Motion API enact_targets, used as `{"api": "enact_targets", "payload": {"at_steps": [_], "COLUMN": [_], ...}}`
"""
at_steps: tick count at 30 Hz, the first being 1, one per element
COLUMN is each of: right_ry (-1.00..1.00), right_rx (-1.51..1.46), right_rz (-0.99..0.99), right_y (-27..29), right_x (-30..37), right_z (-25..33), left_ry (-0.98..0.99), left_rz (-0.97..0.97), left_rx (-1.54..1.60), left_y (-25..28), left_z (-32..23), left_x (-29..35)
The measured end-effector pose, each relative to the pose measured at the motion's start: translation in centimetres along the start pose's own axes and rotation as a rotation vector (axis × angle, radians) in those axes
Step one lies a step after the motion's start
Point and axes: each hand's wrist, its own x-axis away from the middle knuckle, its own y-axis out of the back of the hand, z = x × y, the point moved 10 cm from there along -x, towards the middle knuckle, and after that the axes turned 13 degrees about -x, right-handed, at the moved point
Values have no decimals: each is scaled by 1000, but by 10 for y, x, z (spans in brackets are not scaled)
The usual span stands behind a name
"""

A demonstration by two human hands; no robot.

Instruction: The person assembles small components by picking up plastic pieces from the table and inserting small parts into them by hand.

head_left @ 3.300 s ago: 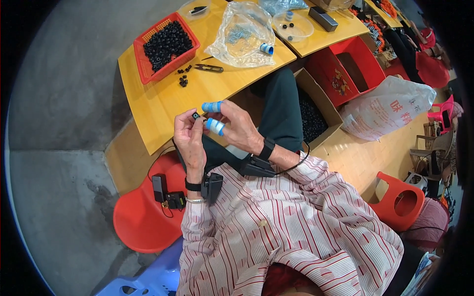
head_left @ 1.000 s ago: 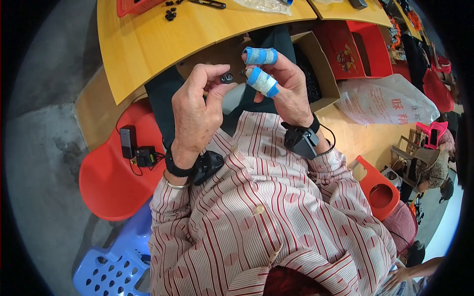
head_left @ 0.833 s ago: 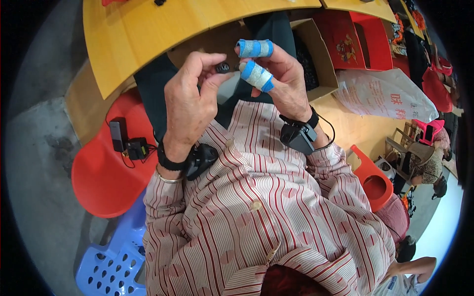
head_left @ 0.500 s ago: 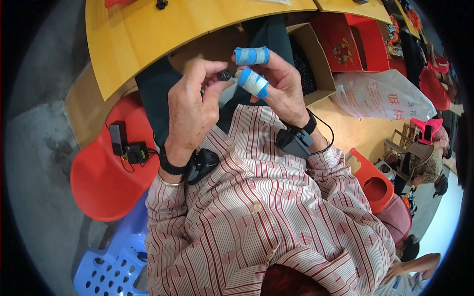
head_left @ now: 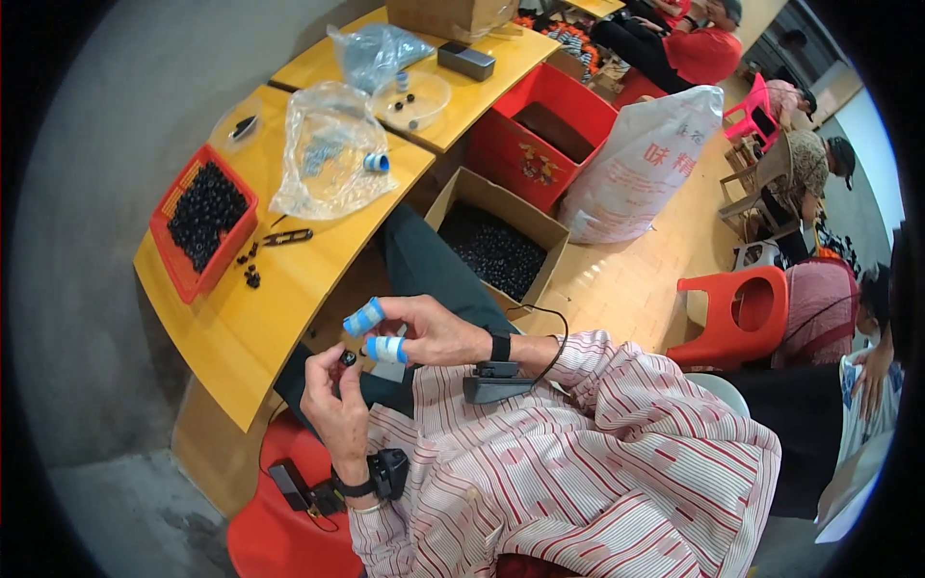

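Observation:
My left hand (head_left: 336, 400) pinches a small black round part (head_left: 348, 357) between thumb and fingertips, above my lap at the table's near edge. Close by on its right, my right hand (head_left: 438, 332) is curled with its fingertips toward that part. Blue and white tape (head_left: 387, 349) wraps its thumb and a finger. A tiny dark spot shows at the taped thumb's tip; what these fingers hold is too small to make out. Black straps with boxy devices circle both wrists.
On the yellow table (head_left: 318, 252) are a red basket (head_left: 243, 231) of black parts, black thread snips (head_left: 289, 236), loose parts, a clear plastic bag (head_left: 328, 197) and a round clear tub (head_left: 438, 108). A cardboard box (head_left: 547, 275), red bin (head_left: 540, 183) and white sack (head_left: 626, 183) stand right.
The view has swung so the tabletop and its contents now show. Both hands appear lower and further left, still close together, with the black part in my left fingers.

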Motion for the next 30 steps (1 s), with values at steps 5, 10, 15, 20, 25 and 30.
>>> {"api": "enact_targets", "payload": {"at_steps": [5,10,15,20,25,30], "right_ry": [122,33,38,-6,-14,-170], "right_rx": [-24,-89,-55,-71,-146,-54], "right_rz": [37,63,64,76,28,-49], "right_y": [-3,-8,-8,-17,-9,4], "right_x": [-13,-14,-13,-12,-12,-10], "right_z": [8,9,20,16,15,15], "left_ry": [24,28,11,24,18,14], "left_rz": [-29,-26,-11,-20,-48,-78], "left_rx": [71,71,63,50,51,0], "left_y": [4,6,7,12,14,16], "left_z": [0,2,-4,4,-2,-8], "left_x": [-6,-7,-7,-1,-3,-11]}}
